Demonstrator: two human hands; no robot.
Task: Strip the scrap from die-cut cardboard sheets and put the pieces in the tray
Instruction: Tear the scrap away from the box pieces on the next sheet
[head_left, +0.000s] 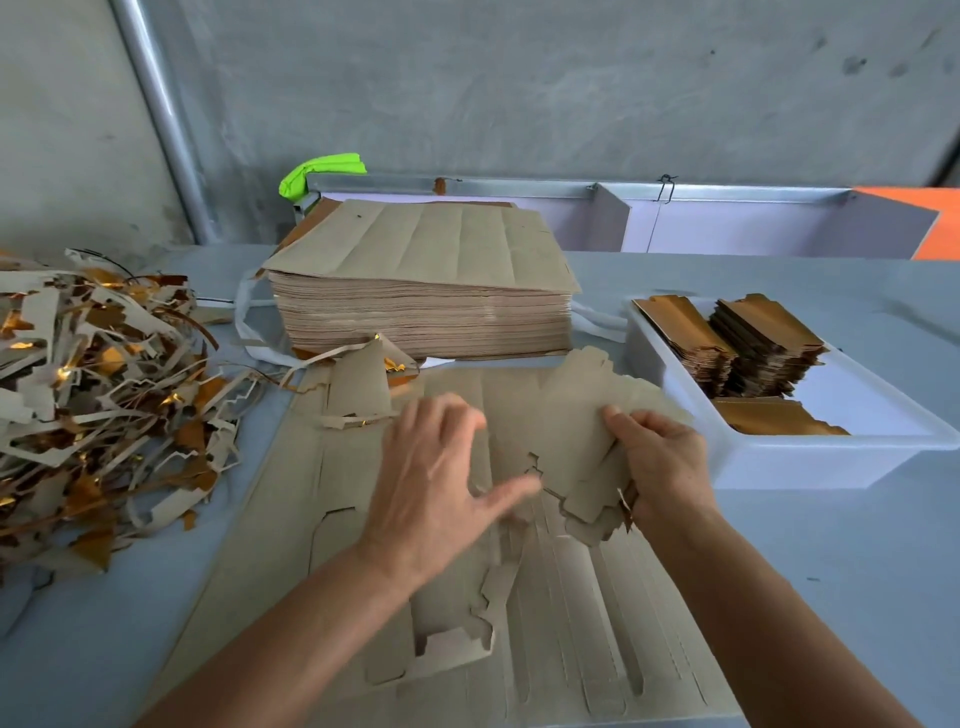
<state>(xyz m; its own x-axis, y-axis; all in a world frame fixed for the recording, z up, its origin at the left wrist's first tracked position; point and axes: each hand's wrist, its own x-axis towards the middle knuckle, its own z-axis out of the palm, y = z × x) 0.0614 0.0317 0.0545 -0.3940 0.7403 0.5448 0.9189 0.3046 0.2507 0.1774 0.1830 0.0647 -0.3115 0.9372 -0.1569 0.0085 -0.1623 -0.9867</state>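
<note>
Pinning the die-cut sheet (322, 545) with flat left hand (431, 483), right hand (662, 467) gripping a loosened piece (582, 410), freeing it for the tray (810, 457).

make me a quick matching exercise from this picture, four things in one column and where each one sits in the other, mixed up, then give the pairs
Things
1. scrap pile
2. stack of uncut sheets
3. white tray
4. die-cut piece

Places
A. at the right of the table, holding stacked gold-faced pieces
B. gripped by the right hand, lifted off the sheet being worked
C. at the left of the table, a loose tangle of grey and gold strips
D. at the back middle, behind the sheet being worked

Pairs: 1-C, 2-D, 3-A, 4-B
</note>
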